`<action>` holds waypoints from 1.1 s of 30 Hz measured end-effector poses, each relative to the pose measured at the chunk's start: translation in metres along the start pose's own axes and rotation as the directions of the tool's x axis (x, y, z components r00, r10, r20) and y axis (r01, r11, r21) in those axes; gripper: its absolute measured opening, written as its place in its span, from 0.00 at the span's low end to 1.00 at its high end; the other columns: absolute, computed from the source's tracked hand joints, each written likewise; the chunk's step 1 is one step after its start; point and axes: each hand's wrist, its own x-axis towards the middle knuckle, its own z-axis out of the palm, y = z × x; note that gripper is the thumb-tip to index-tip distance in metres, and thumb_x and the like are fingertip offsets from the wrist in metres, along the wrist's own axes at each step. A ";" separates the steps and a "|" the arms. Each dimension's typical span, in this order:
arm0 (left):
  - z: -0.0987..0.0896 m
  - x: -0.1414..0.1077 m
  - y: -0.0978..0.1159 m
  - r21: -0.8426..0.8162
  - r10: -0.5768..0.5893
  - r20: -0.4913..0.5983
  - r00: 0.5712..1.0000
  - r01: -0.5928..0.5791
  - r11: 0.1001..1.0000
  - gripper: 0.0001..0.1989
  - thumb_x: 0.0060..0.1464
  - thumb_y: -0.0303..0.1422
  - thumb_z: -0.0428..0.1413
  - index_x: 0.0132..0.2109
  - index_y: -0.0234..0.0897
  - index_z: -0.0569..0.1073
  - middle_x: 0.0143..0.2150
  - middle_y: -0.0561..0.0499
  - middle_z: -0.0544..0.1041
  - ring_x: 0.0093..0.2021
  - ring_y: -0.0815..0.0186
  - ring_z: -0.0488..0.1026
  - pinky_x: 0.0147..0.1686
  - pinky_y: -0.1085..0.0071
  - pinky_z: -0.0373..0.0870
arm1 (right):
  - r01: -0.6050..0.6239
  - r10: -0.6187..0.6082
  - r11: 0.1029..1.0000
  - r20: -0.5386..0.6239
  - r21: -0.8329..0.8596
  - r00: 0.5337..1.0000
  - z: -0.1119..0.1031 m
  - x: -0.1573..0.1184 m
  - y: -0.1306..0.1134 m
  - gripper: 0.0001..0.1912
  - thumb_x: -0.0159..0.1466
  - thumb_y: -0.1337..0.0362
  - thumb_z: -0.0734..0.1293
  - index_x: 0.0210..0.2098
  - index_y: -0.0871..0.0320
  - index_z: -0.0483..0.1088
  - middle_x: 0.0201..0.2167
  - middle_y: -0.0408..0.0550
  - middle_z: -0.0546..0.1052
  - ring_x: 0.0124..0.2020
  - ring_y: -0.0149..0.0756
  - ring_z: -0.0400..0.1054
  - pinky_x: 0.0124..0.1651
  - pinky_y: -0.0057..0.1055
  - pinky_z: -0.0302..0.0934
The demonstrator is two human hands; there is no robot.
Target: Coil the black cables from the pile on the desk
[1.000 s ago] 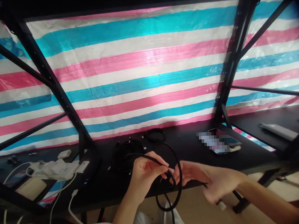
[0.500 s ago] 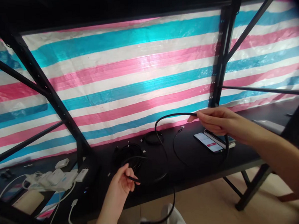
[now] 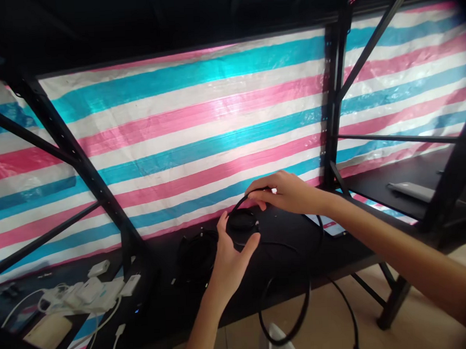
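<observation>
A black cable point(image 3: 310, 290) runs between my hands and hangs in a loop below the front edge of the black table. My right hand point(image 3: 283, 191) pinches it above the tabletop. Lower and to the left, my left hand point(image 3: 233, 258) has its thumb spread away from the fingers, and the cable curves against its fingertips. Part of the cable is hidden behind the left hand. A cable end point(image 3: 356, 347) dangles at the lower right. Just beyond the hands lies a small coiled black cable point(image 3: 241, 219); a larger heap of black cable point(image 3: 196, 254) is left of them.
White chargers crowd a power strip point(image 3: 102, 296) at the left, with white cords trailing off. A phone point(image 3: 333, 226) lies under my right forearm. Black shelf posts point(image 3: 76, 156) frame both sides, and a striped plastic sheet point(image 3: 214, 123) hangs behind.
My right hand has come left and inward with the cable, close to my left hand. The left hand has moved up and right, its thumb now spread. The hanging cable has swung right.
</observation>
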 end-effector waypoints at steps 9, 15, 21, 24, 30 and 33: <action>0.058 -0.011 -0.027 -0.217 -0.044 0.188 0.981 0.085 0.973 0.42 0.45 0.41 0.63 0.59 0.38 0.48 0.52 0.38 0.72 0.55 0.56 0.68 0.56 0.59 0.56 | 0.106 0.079 0.847 -0.321 0.520 0.944 0.028 0.010 -0.003 0.17 0.65 0.55 0.60 0.32 0.62 0.71 0.19 0.41 0.67 0.19 0.24 0.54 0.23 0.24 0.49; 0.073 -0.031 -0.036 -0.265 -0.139 0.591 0.794 0.355 0.896 0.31 0.50 0.56 0.49 0.47 0.31 0.67 0.33 0.40 0.79 0.37 0.54 0.75 0.44 0.57 0.64 | 0.164 0.036 0.864 -0.384 0.476 0.922 0.036 0.013 -0.018 0.18 0.66 0.53 0.58 0.37 0.60 0.72 0.20 0.42 0.70 0.19 0.25 0.57 0.25 0.24 0.53; 0.041 -0.033 -0.020 -0.422 -0.080 0.655 0.751 0.451 0.787 0.38 0.53 0.58 0.36 0.54 0.30 0.65 0.41 0.37 0.77 0.40 0.52 0.75 0.46 0.56 0.62 | 0.079 -0.032 0.988 -0.331 0.132 0.943 0.033 0.008 0.004 0.13 0.65 0.58 0.62 0.38 0.58 0.75 0.25 0.43 0.76 0.23 0.27 0.65 0.29 0.24 0.54; 0.035 -0.045 -0.015 -0.094 -0.159 0.714 0.682 0.319 0.943 0.44 0.40 0.55 0.58 0.61 0.36 0.60 0.45 0.41 0.76 0.39 0.57 0.73 0.42 0.64 0.64 | 0.029 0.038 0.987 -0.398 0.159 0.917 0.031 0.010 0.017 0.14 0.65 0.58 0.61 0.38 0.59 0.75 0.23 0.43 0.76 0.20 0.26 0.62 0.27 0.24 0.54; 0.027 -0.056 -0.038 0.322 -0.241 0.501 0.831 0.079 0.943 0.11 0.48 0.37 0.58 0.39 0.39 0.77 0.22 0.52 0.75 0.23 0.65 0.70 0.26 0.73 0.61 | 0.026 0.172 0.954 -0.615 0.300 0.770 0.001 0.010 0.037 0.14 0.62 0.56 0.63 0.35 0.61 0.73 0.23 0.44 0.73 0.17 0.24 0.58 0.21 0.25 0.53; 0.000 -0.038 -0.043 0.349 0.025 0.090 0.996 -0.056 0.935 0.05 0.48 0.34 0.58 0.31 0.40 0.78 0.22 0.52 0.74 0.26 0.65 0.70 0.29 0.72 0.62 | -0.063 0.296 0.927 -0.621 0.368 0.725 -0.015 -0.011 0.054 0.17 0.62 0.53 0.63 0.40 0.60 0.71 0.23 0.44 0.73 0.17 0.25 0.60 0.18 0.24 0.52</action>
